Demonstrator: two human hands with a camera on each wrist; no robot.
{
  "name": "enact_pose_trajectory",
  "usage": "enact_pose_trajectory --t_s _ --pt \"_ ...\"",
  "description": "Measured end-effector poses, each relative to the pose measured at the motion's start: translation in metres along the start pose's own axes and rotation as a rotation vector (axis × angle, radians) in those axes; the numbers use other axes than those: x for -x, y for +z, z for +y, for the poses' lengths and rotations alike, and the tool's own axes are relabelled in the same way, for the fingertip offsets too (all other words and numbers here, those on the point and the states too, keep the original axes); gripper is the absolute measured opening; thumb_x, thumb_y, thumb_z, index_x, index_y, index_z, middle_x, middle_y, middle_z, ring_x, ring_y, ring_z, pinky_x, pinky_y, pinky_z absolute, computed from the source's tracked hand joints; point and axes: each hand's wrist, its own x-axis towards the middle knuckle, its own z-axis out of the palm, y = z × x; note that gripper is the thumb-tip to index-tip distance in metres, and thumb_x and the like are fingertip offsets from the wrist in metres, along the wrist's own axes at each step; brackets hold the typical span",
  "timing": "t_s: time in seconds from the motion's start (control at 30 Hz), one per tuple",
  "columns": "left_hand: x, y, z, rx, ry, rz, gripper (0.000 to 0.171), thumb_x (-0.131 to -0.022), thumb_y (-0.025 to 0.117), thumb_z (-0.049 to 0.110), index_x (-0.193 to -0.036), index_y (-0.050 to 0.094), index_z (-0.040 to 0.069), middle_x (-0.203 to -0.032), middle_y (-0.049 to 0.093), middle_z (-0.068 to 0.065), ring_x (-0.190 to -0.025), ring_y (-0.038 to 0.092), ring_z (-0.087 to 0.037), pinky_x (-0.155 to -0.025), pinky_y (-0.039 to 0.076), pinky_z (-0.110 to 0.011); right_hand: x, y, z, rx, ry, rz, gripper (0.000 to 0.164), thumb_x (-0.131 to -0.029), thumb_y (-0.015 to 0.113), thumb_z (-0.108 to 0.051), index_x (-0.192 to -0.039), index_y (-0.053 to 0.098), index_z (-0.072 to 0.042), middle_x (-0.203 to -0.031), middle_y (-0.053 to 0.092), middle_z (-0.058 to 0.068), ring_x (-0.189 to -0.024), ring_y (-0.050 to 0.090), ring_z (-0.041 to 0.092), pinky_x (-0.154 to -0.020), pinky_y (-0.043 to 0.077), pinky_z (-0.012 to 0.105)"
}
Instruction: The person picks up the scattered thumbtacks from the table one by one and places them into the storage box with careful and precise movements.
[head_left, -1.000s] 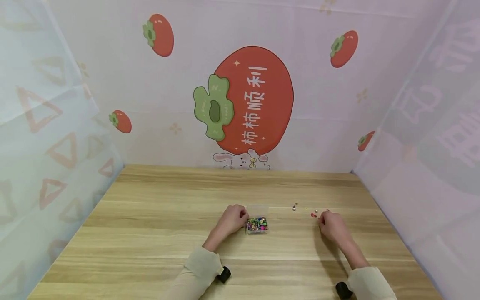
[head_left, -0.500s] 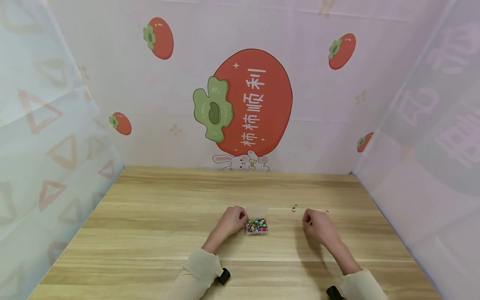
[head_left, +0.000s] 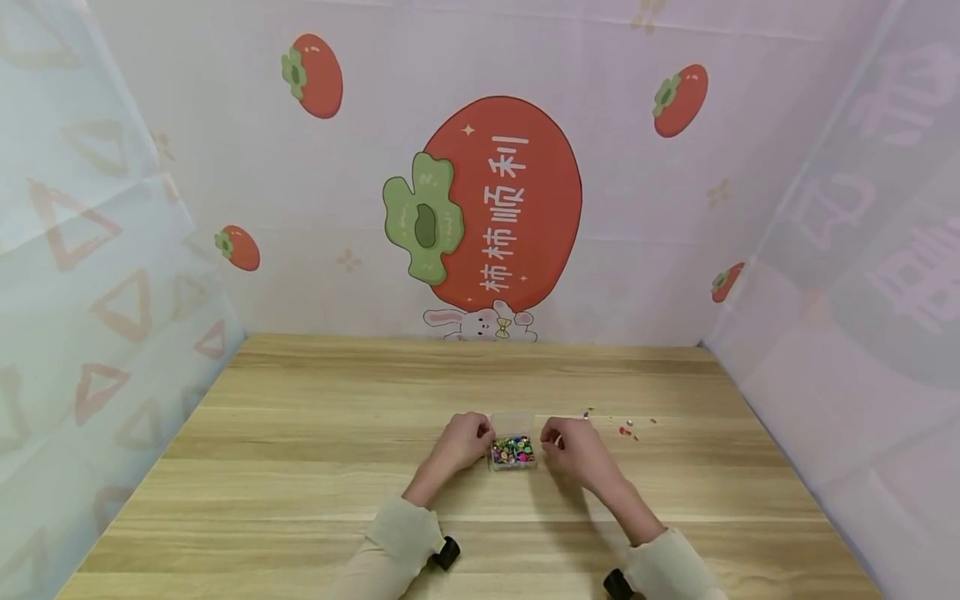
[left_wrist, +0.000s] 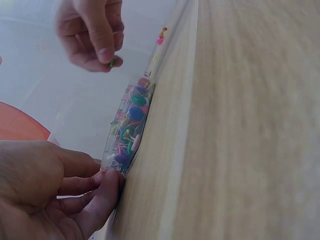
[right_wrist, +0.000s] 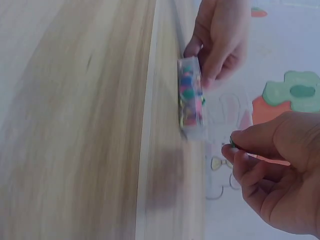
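A small clear plastic box (head_left: pixel 514 467) stands on the table with its lid folded back. Brightly coloured thumbtacks (left_wrist: pixel 136 112) fill it. My left hand (head_left: pixel 463 442) holds the box's left end between thumb and fingers, as the left wrist view shows closely. Just right of the box, my right hand (head_left: pixel 581 452) is raised above the table. Between its thumb and forefinger it pinches a small green thumbtack (right_wrist: pixel 232 143), mostly covered by the fingertips.
Several loose tacks (head_left: pixel 625 431) lie scattered on the wooden table (head_left: pixel 360 392), to the right of and beyond my right hand. Printed cloth walls (head_left: pixel 615 275) enclose the table at the back and both sides.
My right hand has moved left from the scattered tacks to beside the box, carrying the green thumbtack. The left hand has stayed at the box.
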Motion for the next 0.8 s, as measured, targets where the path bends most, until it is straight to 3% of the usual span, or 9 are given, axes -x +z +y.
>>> enact_pose_trajectory --t_s 0.33,0.57,0.8 --pt "-0.002 0.0 -0.001 0.008 -0.004 0.001 0.016 -0.094 0.06 0.009 -0.082 0.07 0.006 -0.07 0.064 -0.001 -0.059 0.048 -0.008 -0.055 0.04 -0.021 -0.015 0.017 -0.018 -0.022 -0.093 -0.029 0.007 -0.086 0.072 -0.002 -0.083 0.071 -0.008 -0.074 0.068 -0.001 -0.063 0.056 0.005 -0.056 0.046 0.021" --pt "-0.002 0.002 -0.002 0.017 -0.008 -0.006 0.016 -0.095 0.06 0.009 -0.082 0.07 0.006 -0.071 0.064 -0.001 -0.059 0.048 -0.01 -0.054 0.039 -0.022 -0.009 0.008 -0.004 -0.024 0.021 -0.007 0.006 -0.085 0.072 -0.003 -0.087 0.073 -0.008 -0.081 0.07 0.001 -0.067 0.057 0.006 -0.06 0.047 0.022" --pt "-0.002 0.002 -0.003 0.018 -0.024 -0.012 0.017 -0.096 0.059 0.01 -0.084 0.071 0.006 -0.07 0.062 0.0 -0.058 0.048 -0.01 -0.053 0.04 -0.021 0.0 -0.019 0.035 0.022 0.112 0.032 0.009 -0.085 0.071 -0.002 -0.093 0.072 -0.004 -0.089 0.072 0.008 -0.07 0.058 0.011 -0.065 0.05 0.028"
